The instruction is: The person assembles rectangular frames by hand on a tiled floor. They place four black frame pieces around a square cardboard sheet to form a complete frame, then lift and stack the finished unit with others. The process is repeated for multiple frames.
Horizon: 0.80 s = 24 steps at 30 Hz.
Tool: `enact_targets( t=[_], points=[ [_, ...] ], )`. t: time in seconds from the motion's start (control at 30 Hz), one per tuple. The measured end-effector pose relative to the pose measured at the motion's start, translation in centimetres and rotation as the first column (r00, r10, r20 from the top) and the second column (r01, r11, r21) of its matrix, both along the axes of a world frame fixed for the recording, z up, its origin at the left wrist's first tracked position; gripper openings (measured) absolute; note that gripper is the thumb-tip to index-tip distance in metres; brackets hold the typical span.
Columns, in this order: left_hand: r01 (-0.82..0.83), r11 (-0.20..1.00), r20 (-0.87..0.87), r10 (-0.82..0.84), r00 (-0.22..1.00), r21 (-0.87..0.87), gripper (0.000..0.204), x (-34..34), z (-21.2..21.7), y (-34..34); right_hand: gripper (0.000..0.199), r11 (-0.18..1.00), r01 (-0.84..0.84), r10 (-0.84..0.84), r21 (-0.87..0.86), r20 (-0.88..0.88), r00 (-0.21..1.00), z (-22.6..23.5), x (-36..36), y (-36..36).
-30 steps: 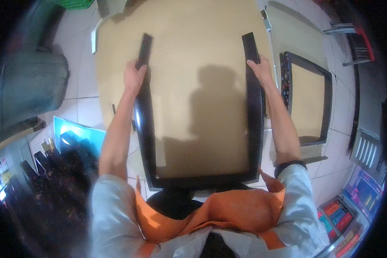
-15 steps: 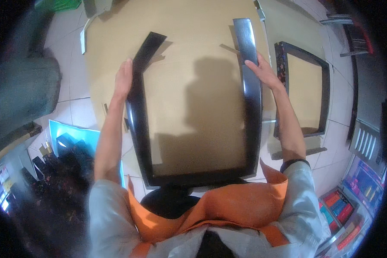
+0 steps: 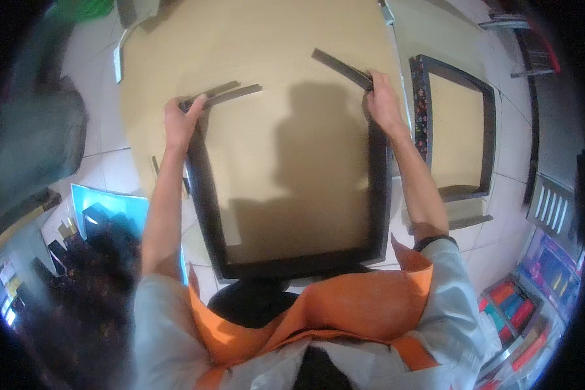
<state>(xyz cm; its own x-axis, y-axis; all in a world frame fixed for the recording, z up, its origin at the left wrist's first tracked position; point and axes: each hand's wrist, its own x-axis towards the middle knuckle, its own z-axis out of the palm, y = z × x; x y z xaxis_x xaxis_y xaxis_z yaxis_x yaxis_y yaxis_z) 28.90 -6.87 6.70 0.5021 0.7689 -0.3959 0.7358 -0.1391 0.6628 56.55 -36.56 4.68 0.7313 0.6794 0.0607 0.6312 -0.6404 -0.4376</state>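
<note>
A dark strip [image 3: 305,261] bends into a U-shaped frame, its near side close to my body. Its two long sides run away from me over tan board. My left hand [image 3: 183,123] is closed round the far left corner, thumb on the inner side, where a short end section [image 3: 234,95] bends inward. At the far right corner my right hand [image 3: 385,104] grips the frame, with another end section [image 3: 337,64] slanting inward and away. The two end sections stay apart, with a wide gap between them.
A tan board [image 3: 266,39] lies under the frame, on pale floor tiles. To the right lies a dark rectangular frame [image 3: 489,130] with a patterned left side. A blue sheet [image 3: 114,205] lies at left, a dark cushioned seat [image 3: 36,140] beyond it. Coloured packages [image 3: 507,305] stand at lower right.
Both far end sections have folded inward and now point toward each other. My hands have shifted onto the far corners, the right one slightly leftward. The view has shifted slightly.
</note>
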Motion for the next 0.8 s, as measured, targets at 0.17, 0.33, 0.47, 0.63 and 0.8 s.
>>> enact_targets(
  t=[0.17, 0.33, 0.47, 0.63, 0.8],
  points=[
    [-0.123, 0.992, 0.219, 0.112, 0.969, 0.035, 0.037, -0.7, -1.3, -0.3, 0.023, 0.948, -0.221, 0.266, 0.23, -0.191, 0.945, 1.3, 0.3, -0.5],
    [-0.169, 0.973, 0.208, 0.2, 0.957, -0.157, 0.037, -0.3, -0.8, -0.2, 0.029, 0.946, 0.207, 0.009, 0.248, -0.662, 0.749, 2.4, 0.8, -0.2],
    [-0.194, 0.951, 0.19, 0.242, 0.952, -0.242, 0.051, 0.3, -0.7, 0.3, 0.023, 0.968, -0.147, 0.171, 0.202, -0.107, 0.979, -0.6, 1.7, -0.1],
    [-0.209, 0.937, 0.189, 0.267, 0.945, -0.28, 0.07, 0.6, 0.4, 0.3, 0.018, 0.976, -0.075, 0.095, 0.203, -0.088, 0.992, -0.6, 0.4, 0.1],
    [-0.173, 0.937, 0.28, 0.261, 0.924, -0.302, 0.058, -0.4, -1.0, 0.8, 0.024, 0.949, 0.073, 0.006, 0.307, -0.251, 0.968, -0.9, 0.5, 0.0]
  ],
)
